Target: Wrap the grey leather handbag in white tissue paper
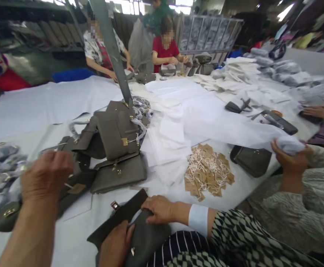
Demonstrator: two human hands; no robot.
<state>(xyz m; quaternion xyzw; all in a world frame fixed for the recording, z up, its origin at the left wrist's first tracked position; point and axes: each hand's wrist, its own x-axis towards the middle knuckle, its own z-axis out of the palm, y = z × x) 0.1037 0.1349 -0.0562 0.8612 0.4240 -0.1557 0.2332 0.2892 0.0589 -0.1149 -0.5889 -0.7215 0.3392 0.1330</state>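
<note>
Handbags of grey leather (114, 148) are heaped on the counter (39, 107) well to the left of a heap of brown paper tags (207, 172), whose white strings are tangled together; the tags are probably kept loose and central so that they can be reached from either side. The left hand (46, 174) is held raised above the near edge of the bag pile, further left of the tags. It is seen from the back and blurred, its fingers loosely open and nothing visible in it. The right hand (116, 244) is set lower, below and to the left of the tags at the counter's near edge, and is closed on a dark grey bag (147, 237). Its thumb is laid over the bag's edge, seemingly so that the bag is steadied against the body. A neighbour's hand (160, 209), coming from a patterned sleeve with a white cuff, is laid flat on the top of the same bag, between it and the tags. White tissue sheets (164, 148) are spread just left of the tags, touching them. A flat grey pouch (250, 159) lies just to their right. Beyond it another person's hand (289, 157) is clamped on a bunched white wrapper (289, 144). One bag in the pile is propped upright, its long strap (109, 44) rising out of view.
</note>
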